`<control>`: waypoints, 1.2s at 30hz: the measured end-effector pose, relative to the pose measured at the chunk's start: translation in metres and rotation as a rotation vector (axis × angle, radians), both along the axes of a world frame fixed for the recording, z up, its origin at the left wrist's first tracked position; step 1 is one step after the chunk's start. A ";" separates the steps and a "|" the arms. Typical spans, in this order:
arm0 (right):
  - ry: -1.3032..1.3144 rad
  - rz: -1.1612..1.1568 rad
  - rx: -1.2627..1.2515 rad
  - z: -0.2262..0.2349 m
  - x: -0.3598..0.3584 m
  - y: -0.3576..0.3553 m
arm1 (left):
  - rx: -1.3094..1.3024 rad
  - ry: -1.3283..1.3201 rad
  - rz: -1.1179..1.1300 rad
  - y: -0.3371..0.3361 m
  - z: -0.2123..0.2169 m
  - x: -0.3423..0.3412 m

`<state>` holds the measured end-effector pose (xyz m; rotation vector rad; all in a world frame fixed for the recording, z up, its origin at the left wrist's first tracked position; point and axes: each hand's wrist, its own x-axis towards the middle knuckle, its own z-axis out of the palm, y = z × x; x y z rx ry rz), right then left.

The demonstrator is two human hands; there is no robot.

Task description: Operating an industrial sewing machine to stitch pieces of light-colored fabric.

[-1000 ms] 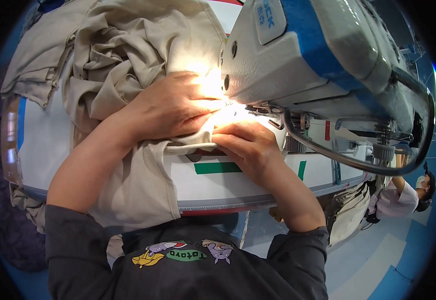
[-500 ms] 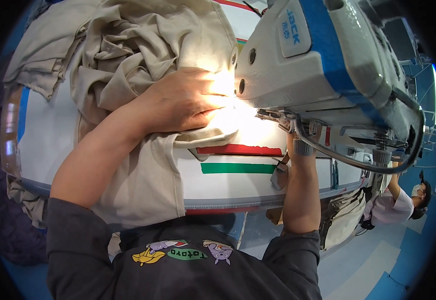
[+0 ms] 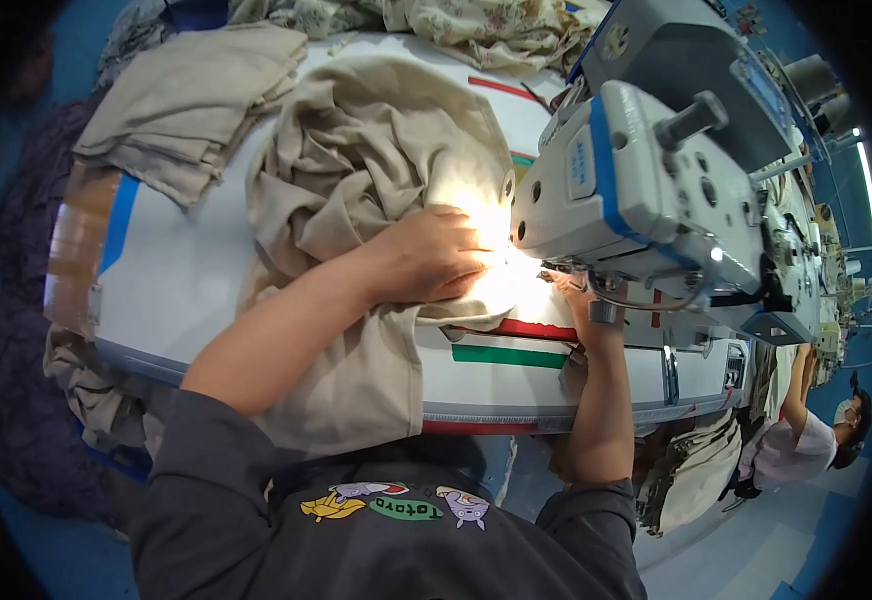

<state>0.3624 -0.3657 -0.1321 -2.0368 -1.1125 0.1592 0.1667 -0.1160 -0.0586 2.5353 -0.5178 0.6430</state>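
Observation:
My left hand (image 3: 436, 258) lies flat on a crumpled beige garment (image 3: 356, 200), pressing it down just left of the lit needle area of the sewing machine (image 3: 646, 190). My right hand (image 3: 574, 298) reaches up under the machine head, mostly hidden by it; only the wrist and part of the hand show, and its grip is not visible. The beige cloth hangs over the table's front edge toward me.
The white sewing table (image 3: 186, 280) has red and green stripes (image 3: 511, 342) at its front. Folded beige cloth (image 3: 191, 105) lies at the far left, patterned fabric (image 3: 436, 20) at the back. Another person (image 3: 806, 440) works at the lower right.
My right hand has left the cloth by the needle and gone up under the machine head. My left hand stays on the garment. The view has shifted.

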 end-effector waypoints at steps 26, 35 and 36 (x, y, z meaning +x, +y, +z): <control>-0.523 0.711 0.099 0.058 -0.284 0.076 | -0.019 0.315 0.825 0.093 0.028 -0.210; 0.871 0.293 0.298 0.091 -0.144 -0.011 | 0.091 0.300 0.749 0.005 0.059 -0.276; 0.599 0.261 0.175 0.091 -0.133 -0.005 | 0.092 0.299 0.750 0.005 0.054 -0.274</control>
